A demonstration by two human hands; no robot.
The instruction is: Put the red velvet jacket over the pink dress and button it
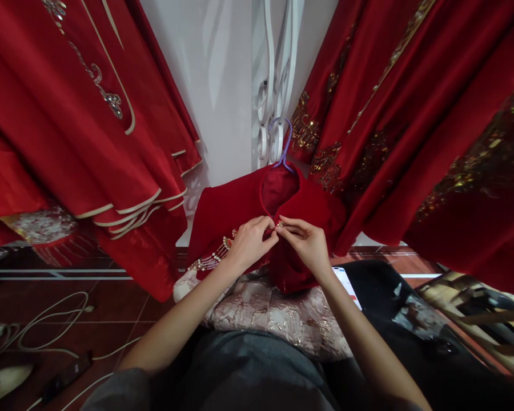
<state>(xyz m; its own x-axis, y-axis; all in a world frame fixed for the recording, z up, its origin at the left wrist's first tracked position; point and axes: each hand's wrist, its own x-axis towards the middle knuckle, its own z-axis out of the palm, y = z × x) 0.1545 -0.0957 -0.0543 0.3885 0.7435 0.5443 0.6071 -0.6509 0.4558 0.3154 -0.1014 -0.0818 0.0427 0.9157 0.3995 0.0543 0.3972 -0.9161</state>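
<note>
A red velvet-like jacket (233, 202) on a purple hanger (286, 148) is in front of me, its neck opening facing up. My left hand (252, 240) is closed in a pinch at the front edge, just below the collar. Opposite it, my right hand (305, 242) pinches a small shiny ornament (279, 224) at the same spot, the fingertips of both hands nearly touching. Whether the ornament is a button or a brooch I cannot tell. Beaded tassels (212, 257) hang on the jacket by my left wrist. A pinkish brocade cloth (274, 314) lies under it on my lap.
Red garments with pale piping (132, 171) hang at left, and sequined red garments (346, 114) at right. A white scrolled metal frame (268, 103) stands behind the hanger. A phone (346, 285) lies right, beside a clear plastic bag (420, 317). White cables (51, 328) cross the tiled floor.
</note>
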